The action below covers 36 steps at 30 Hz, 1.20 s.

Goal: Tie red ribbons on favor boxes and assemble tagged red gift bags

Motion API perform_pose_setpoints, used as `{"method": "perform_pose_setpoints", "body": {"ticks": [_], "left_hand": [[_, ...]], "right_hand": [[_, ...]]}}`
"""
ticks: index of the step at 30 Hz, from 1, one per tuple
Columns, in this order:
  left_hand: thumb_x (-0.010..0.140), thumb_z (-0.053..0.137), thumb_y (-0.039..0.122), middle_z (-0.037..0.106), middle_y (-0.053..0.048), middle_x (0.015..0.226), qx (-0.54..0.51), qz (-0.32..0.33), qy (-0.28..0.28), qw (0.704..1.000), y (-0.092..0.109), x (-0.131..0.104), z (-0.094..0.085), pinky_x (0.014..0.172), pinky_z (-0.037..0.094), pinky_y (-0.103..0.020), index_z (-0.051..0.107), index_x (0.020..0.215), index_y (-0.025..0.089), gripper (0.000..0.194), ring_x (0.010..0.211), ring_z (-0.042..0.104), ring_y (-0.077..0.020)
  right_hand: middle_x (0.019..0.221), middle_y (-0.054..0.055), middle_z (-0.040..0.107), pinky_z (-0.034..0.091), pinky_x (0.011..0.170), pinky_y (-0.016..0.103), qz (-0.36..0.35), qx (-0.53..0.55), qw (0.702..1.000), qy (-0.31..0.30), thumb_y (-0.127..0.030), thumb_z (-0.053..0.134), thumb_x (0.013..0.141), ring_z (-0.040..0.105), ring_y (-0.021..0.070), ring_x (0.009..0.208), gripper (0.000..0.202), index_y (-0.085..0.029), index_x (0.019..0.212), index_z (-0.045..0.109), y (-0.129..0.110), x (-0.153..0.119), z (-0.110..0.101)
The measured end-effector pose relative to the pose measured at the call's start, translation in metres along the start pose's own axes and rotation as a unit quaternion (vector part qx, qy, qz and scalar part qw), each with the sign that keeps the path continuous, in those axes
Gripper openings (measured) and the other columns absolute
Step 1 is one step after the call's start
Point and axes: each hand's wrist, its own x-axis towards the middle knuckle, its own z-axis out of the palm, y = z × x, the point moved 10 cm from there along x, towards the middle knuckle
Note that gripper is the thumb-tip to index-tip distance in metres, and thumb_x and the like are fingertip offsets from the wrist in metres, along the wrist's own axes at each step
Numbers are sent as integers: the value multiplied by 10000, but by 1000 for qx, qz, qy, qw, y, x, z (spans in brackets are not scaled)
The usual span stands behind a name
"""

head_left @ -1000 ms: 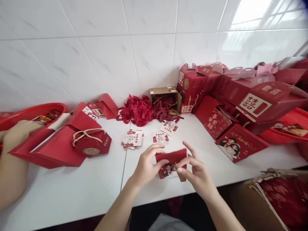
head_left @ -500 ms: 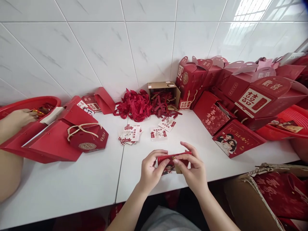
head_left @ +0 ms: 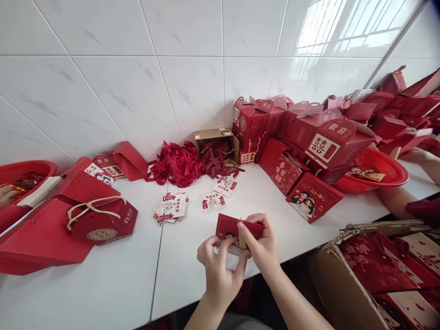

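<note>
Near the table's front edge, a small red gift bag [head_left: 225,222] with a printed cartoon couple is held between my hands. My right hand [head_left: 264,243] closes round its right side, with the thumb pressed on a tan strip at the front near the top edge. Bent fingers of my left hand [head_left: 222,268] touch the bag's lower front, the thumb close to the strip's lower end. My fingers hide part of the print. Just beyond lie a white printed card [head_left: 213,202], another card [head_left: 225,185] and a loose pile of cards [head_left: 171,206].
Red ribbons [head_left: 177,162] lie heaped beside an open cardboard box [head_left: 218,134]. Red gift boxes [head_left: 323,146] crowd the right, near a red basket [head_left: 392,176]. At left stand a red hexagonal box [head_left: 106,224] and another basket [head_left: 44,167]. A carton [head_left: 338,284] sits lower right; a person's arm [head_left: 424,162] reaches in.
The view has swung to the right. My left hand has moved from the bag's upper edge to its lower front. My right thumb now presses the strip's top.
</note>
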Motion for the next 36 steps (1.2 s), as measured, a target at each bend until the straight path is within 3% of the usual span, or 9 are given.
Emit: {"method": "perform_pose_setpoints", "body": {"ticks": [4,8,11,14,17,21,25,29,36], "left_hand": [[845,683,285,527,-57,892,-51,-36,-34,997,-2,-2,18,775,497,-398,698,846,236,51,859,551,-235],[871,651,314,601,-59,884,-111,-61,-60,990,-12,5,16,721,555,-357,686,780,232,127,854,604,-227],[875,643,291,651,-49,848,-183,-93,-85,975,-31,19,2,656,591,-302,676,792,216,117,799,655,-201],[831,703,233,678,-40,859,-221,-71,-80,969,-39,46,-30,634,606,-254,684,768,211,70,795,689,-185],[778,752,134,707,-16,763,-270,1,-102,957,-21,72,-62,601,610,-270,706,838,230,122,699,704,-190],[824,661,40,725,-16,747,-324,122,-162,924,26,89,-80,560,599,-338,683,1065,271,334,610,682,-198],[864,608,33,750,-55,876,-328,204,-219,896,60,87,-68,663,624,-363,640,1164,260,377,728,716,-210],[951,418,102,716,-115,1176,-270,191,-323,887,63,76,-36,966,582,-404,569,1302,232,404,1150,663,-260],[832,681,72,653,-121,1280,-237,155,-245,927,57,70,-31,883,610,-289,731,1047,219,265,1121,678,-241]], "right_hand": [[817,22,582,492,648,281,-15,2,999,29,-400,733,795,576,160,730,280,-218,789,520,-4,-5,-3],[777,15,577,478,615,279,-15,5,998,56,-434,738,777,550,154,677,313,-219,764,511,-8,0,-16],[737,6,569,462,581,269,-24,3,1000,15,-407,752,760,536,149,642,302,-221,757,515,-13,3,-18],[721,-2,572,432,545,255,-16,5,998,-56,-358,747,766,528,144,616,273,-229,752,507,-14,-1,-12],[729,-6,583,423,562,253,-32,-12,986,-165,-289,741,762,541,145,633,243,-233,760,504,-23,-14,4],[746,-10,580,410,600,260,-73,-14,964,-254,-206,733,732,521,139,647,229,-231,780,511,-38,-33,16],[743,-16,581,407,596,256,-80,9,959,-270,-178,730,714,518,136,639,244,-234,782,503,-41,-38,16],[752,-16,584,426,610,260,-98,9,962,-256,-168,713,752,529,137,643,234,-239,796,494,-42,-33,6],[753,-11,563,429,610,265,-202,-45,953,-223,-159,707,786,522,142,664,219,-235,840,509,-67,-28,-10]]}}
